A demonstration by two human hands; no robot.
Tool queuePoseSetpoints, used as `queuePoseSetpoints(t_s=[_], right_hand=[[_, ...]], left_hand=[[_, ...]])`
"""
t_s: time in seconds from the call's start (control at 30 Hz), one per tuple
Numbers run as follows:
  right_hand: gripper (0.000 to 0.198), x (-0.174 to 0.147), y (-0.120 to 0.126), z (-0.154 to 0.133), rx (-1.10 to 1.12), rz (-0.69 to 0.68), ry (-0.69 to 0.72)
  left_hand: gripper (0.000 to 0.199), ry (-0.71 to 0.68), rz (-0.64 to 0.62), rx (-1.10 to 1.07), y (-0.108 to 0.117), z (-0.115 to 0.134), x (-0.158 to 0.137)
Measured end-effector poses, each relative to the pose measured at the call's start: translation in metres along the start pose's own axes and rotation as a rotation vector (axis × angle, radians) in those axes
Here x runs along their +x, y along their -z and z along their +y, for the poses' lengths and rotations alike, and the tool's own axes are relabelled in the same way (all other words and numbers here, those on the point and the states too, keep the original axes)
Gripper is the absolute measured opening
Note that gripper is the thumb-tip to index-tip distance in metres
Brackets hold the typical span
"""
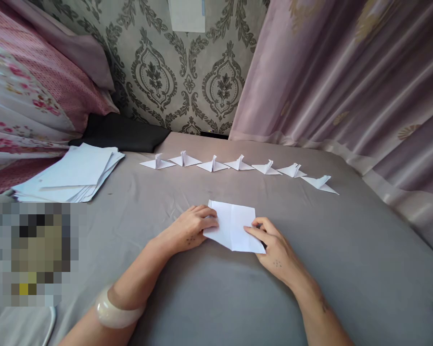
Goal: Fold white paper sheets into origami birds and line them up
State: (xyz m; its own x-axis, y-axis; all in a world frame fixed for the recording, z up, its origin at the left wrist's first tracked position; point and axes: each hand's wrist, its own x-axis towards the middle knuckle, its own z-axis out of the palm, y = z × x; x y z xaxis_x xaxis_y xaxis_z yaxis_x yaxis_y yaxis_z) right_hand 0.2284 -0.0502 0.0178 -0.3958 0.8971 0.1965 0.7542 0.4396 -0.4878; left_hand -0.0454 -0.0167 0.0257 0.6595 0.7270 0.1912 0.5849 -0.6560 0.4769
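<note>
A white sheet of paper (234, 223) with a crease down its middle is held between my two hands, just above or on the grey cloth surface. My left hand (193, 227) grips its left edge, fingers curled over the top. On the other side, my right hand (272, 242) pinches the right edge, with the index finger lying on the paper and the thumb side hidden beneath. Beyond the paper, several folded white paper birds stand in a curved row, among them one in the middle (240, 164) and one at the right end (321, 183).
A stack of white paper (72, 175) lies at the left, before a black folded item (122, 132). Pink curtains (328, 72) hang at the right, floral fabric (25, 101) at the left. Patterned wallpaper (189, 62) covers the back wall. A blurred patch hides the lower left; a white cable (52, 319) runs below it.
</note>
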Motion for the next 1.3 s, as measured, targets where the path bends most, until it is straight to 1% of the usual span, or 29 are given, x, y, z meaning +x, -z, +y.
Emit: queuePoseSetpoints(t_s=[0.07,0.1,0.17,0.23,0.33,0.43,0.53,0.63,0.7,0.77,0.93,1.07,1.3], right_hand=[[0.030,0.000,0.003,-0.001,0.019,-0.006,-0.014],[0.025,0.000,0.004,-0.003,0.037,-0.016,-0.033],[0.023,0.001,0.006,-0.005,0.084,-0.041,-0.089],[0.026,0.002,0.004,-0.006,0.128,-0.031,-0.152],[0.031,0.004,-0.003,-0.005,0.153,0.063,-0.244],[0.035,0.008,-0.012,-0.004,0.119,0.155,-0.322],[0.040,0.012,-0.018,-0.006,0.051,0.230,-0.387],[0.038,0.016,-0.022,-0.008,0.009,0.269,-0.432],[0.036,0.017,-0.024,-0.008,0.001,0.266,-0.459],[0.035,0.017,-0.025,-0.008,-0.005,0.252,-0.482],[0.030,0.015,-0.026,-0.008,-0.042,0.230,-0.463],[0.030,0.016,-0.026,-0.011,-0.076,0.212,-0.467],[0.030,0.018,-0.027,-0.009,-0.063,0.199,-0.465]], left_hand=[[0.022,0.046,0.019,-0.056,0.003,0.004,0.000],[0.020,0.075,0.029,-0.078,0.004,0.006,0.000],[0.019,0.154,0.042,-0.112,0.004,0.009,-0.001],[0.024,0.271,0.070,-0.151,0.001,0.011,-0.002],[0.041,0.435,0.149,-0.187,-0.006,0.013,0.000],[0.051,0.510,0.195,-0.168,-0.011,0.016,0.004],[0.046,0.593,0.242,-0.142,-0.014,0.018,0.009],[0.039,0.677,0.273,-0.124,-0.018,0.017,0.012],[0.038,0.686,0.270,-0.097,-0.022,0.014,0.012],[0.036,0.658,0.273,-0.043,-0.026,0.012,0.011],[0.033,0.577,0.298,0.082,-0.034,0.009,0.007],[0.035,0.542,0.269,0.132,-0.033,0.010,0.007],[0.034,0.531,0.219,0.221,-0.031,0.015,0.008]])
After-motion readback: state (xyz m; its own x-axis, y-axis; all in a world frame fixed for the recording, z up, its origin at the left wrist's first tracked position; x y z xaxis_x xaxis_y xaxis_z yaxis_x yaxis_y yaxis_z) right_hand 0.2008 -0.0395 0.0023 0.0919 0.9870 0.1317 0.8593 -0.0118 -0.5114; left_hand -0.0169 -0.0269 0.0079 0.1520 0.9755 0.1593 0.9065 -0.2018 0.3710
